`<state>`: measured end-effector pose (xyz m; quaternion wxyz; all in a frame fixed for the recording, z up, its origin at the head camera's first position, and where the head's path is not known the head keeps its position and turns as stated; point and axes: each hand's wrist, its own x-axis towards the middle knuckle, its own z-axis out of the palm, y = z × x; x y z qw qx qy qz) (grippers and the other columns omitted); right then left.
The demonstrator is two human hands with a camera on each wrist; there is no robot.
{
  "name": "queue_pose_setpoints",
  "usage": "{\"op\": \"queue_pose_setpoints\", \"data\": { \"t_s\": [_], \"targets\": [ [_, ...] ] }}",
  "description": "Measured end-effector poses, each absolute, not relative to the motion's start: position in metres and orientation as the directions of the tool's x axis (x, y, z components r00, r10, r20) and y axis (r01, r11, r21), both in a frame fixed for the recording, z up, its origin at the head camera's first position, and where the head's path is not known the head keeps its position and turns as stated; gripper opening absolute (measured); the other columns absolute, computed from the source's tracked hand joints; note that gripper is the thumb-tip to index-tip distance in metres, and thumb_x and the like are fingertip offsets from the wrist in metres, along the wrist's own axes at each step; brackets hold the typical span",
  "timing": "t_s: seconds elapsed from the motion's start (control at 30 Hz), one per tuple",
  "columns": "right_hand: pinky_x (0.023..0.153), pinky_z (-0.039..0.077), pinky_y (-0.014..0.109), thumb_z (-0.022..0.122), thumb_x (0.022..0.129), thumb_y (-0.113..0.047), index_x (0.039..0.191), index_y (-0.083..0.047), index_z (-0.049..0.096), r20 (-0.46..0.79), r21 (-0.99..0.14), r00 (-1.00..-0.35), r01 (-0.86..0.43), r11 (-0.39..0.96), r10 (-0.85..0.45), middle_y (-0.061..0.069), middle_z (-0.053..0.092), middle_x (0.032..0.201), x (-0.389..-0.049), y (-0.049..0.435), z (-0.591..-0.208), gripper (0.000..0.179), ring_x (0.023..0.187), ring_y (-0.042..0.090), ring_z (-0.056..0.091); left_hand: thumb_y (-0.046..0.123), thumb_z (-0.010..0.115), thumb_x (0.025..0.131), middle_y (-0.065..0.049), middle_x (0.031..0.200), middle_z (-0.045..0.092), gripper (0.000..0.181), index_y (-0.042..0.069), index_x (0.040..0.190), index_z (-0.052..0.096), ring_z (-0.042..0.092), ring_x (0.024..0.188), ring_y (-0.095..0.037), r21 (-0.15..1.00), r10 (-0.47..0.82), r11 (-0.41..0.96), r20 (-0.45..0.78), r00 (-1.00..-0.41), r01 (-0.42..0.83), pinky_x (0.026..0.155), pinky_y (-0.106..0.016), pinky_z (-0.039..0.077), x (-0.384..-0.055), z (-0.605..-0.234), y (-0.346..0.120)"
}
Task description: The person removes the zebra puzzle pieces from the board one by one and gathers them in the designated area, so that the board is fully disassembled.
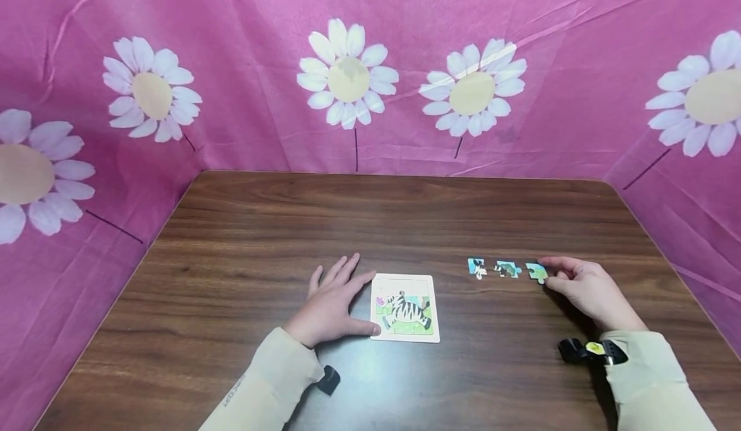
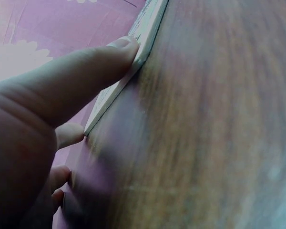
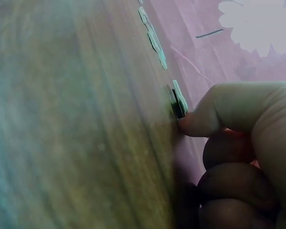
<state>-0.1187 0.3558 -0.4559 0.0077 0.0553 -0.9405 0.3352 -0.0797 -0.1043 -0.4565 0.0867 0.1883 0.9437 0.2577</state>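
A square zebra puzzle board [image 1: 405,307] with a pale frame lies flat on the table. My left hand [image 1: 332,309] spreads along its left side, thumb resting on the near left corner and index fingertip at the far left corner. In the left wrist view the thumb [image 2: 86,78] presses on the frame's edge. Over on the right, my right hand [image 1: 587,289] pinches a green and blue puzzle piece [image 1: 536,272] by its right side with thumb and index finger. The right wrist view shows this piece [image 3: 179,98] tilted, a dark gap beneath it, and the other fingers curled.
Two more puzzle pieces lie left of the pinched one: a dark and green piece [image 1: 507,269] and a blue, black and white piece [image 1: 477,267]. The brown wooden table [image 1: 376,219] ends at a pink cloth [image 1: 249,96] with daisies.
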Motion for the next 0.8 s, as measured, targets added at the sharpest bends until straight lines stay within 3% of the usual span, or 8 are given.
{"op": "queue_pose_setpoints", "data": {
  "t_s": [0.27, 0.5, 0.8],
  "targets": [
    [0.055, 0.037, 0.024, 0.064, 0.093, -0.009, 0.13, 0.001, 0.062, 0.024, -0.678, -0.997, -0.073, 0.732, -0.076, -0.006, 0.051, 0.066, -0.1178, 0.3574, -0.4585, 0.038, 0.059, 0.004, 0.045, 0.057, 0.083, 0.071, -0.009, 0.167, 0.019, 0.093, 0.024, 0.15, 0.048, 0.013, 0.153, -0.031, 0.518, 0.401, 0.798, -0.078, -0.913, 0.307, 0.116, -0.064, -0.002, -0.0795, -0.4561, -0.1038],
    [0.055, 0.037, 0.026, 0.072, 0.093, -0.022, 0.12, 0.0, 0.066, 0.027, -0.676, -0.998, -0.064, 0.735, -0.062, -0.006, 0.051, 0.065, -0.1123, 0.3556, -0.4641, 0.035, 0.058, 0.007, 0.047, 0.058, 0.083, 0.07, -0.009, 0.167, 0.019, 0.095, 0.024, 0.151, 0.047, 0.014, 0.153, -0.032, 0.523, 0.406, 0.796, -0.087, -0.91, 0.305, 0.116, -0.063, -0.002, -0.0772, -0.4572, -0.1036],
    [0.059, 0.037, 0.024, 0.069, 0.095, -0.026, 0.119, -0.002, 0.068, 0.05, -0.653, -0.998, -0.06, 0.755, -0.036, -0.001, 0.058, 0.071, -0.1185, 0.3547, -0.46, 0.034, 0.065, 0.006, 0.048, 0.057, 0.083, 0.071, -0.009, 0.167, 0.019, 0.094, 0.024, 0.151, 0.047, 0.014, 0.153, -0.031, 0.517, 0.398, 0.8, -0.08, -0.914, 0.303, 0.116, -0.064, -0.002, -0.0798, -0.455, -0.1025]
  ]
}}
